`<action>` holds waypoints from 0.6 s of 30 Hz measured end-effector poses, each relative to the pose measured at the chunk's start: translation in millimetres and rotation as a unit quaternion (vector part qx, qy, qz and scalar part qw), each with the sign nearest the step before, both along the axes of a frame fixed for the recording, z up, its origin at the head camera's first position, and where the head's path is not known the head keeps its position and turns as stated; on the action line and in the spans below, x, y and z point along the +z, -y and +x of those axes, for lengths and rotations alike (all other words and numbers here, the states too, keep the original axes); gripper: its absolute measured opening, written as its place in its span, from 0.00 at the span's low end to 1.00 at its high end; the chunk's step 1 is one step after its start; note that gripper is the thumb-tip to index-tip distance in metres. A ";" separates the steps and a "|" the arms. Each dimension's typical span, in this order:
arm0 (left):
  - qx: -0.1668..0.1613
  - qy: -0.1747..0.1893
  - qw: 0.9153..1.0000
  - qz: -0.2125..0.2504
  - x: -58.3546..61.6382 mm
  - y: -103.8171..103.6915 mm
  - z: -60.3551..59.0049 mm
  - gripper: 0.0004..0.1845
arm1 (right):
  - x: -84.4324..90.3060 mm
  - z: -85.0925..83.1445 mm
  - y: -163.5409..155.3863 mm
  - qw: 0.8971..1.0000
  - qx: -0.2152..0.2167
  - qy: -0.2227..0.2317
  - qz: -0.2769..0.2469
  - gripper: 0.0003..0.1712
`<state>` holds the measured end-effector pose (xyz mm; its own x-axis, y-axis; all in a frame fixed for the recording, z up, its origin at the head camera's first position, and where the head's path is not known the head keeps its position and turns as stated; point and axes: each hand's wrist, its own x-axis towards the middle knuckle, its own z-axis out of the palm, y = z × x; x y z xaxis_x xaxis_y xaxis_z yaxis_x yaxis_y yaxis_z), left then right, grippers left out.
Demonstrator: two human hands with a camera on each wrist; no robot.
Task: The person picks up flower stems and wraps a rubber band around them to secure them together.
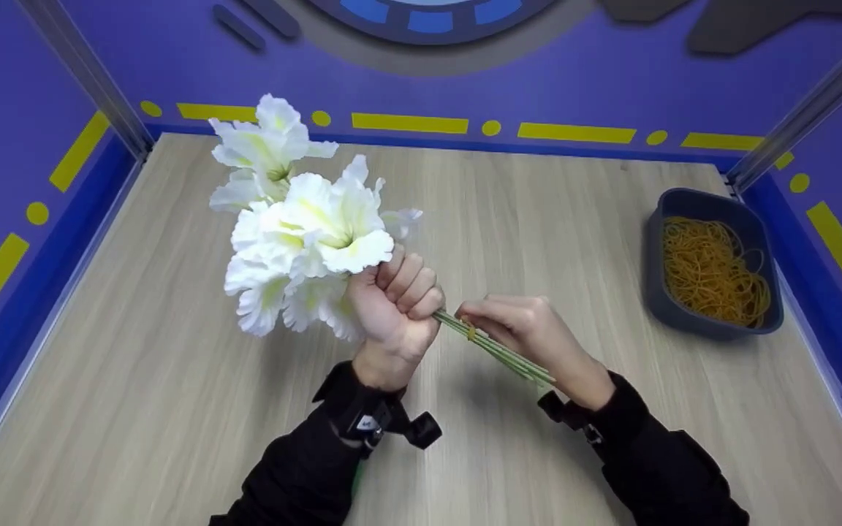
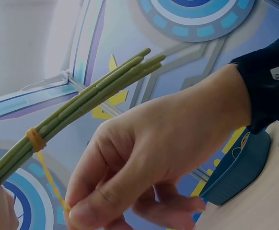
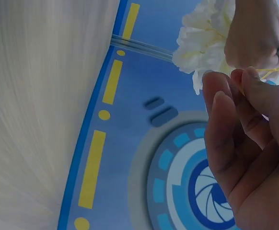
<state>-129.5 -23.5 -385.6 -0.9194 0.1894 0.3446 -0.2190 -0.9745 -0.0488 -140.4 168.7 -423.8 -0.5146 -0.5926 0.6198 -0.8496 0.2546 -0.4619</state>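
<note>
My left hand grips a bunch of white artificial flowers by the upper stems, with the blooms spreading out beyond the thumb side. The green stems slant down to the right out of the fist. A yellow rubber band is wound around the stems just below that fist. One loop of it is stretched away from the bundle. In the left wrist view my right hand pinches the end of this loop between thumb and forefinger, beside the stems.
A dark grey plastic tub stands at the right of the wooden table, holding a tangled heap of yellow rubber bands. Blue panels with yellow markings border the table at the back and both sides.
</note>
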 end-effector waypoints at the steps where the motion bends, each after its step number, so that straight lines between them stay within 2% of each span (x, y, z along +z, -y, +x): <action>1: 0.005 -0.001 1.000 0.002 0.0 0.5 -0.5 0.18 | -2.1 2.2 3.4 1.000 0.011 0.015 -0.001 0.12; 4: 0.018 -0.005 1.000 0.007 -0.5 2.8 -2.2 0.19 | -9.1 10.5 13.6 0.997 0.039 0.069 -0.011 0.10; 6: 0.028 -0.006 1.000 0.013 -1.1 4.8 -3.7 0.19 | -13.7 15.5 20.9 0.995 0.047 0.088 -0.003 0.08; 13: 0.060 -0.002 0.997 0.048 -3.6 11.6 -9.7 0.18 | -24.4 29.4 31.4 0.997 0.053 0.057 0.019 0.13; 18: 0.113 0.026 0.993 0.027 -1.9 13.9 -10.7 0.17 | -20.9 38.8 33.8 0.998 0.038 0.052 0.011 0.10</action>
<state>-140.2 -37.5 -387.4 -0.9534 -0.0417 0.2987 0.0098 -0.9941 -0.1076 -101.6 134.9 -444.6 -0.5286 -0.6449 0.5519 -0.8148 0.2032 -0.5430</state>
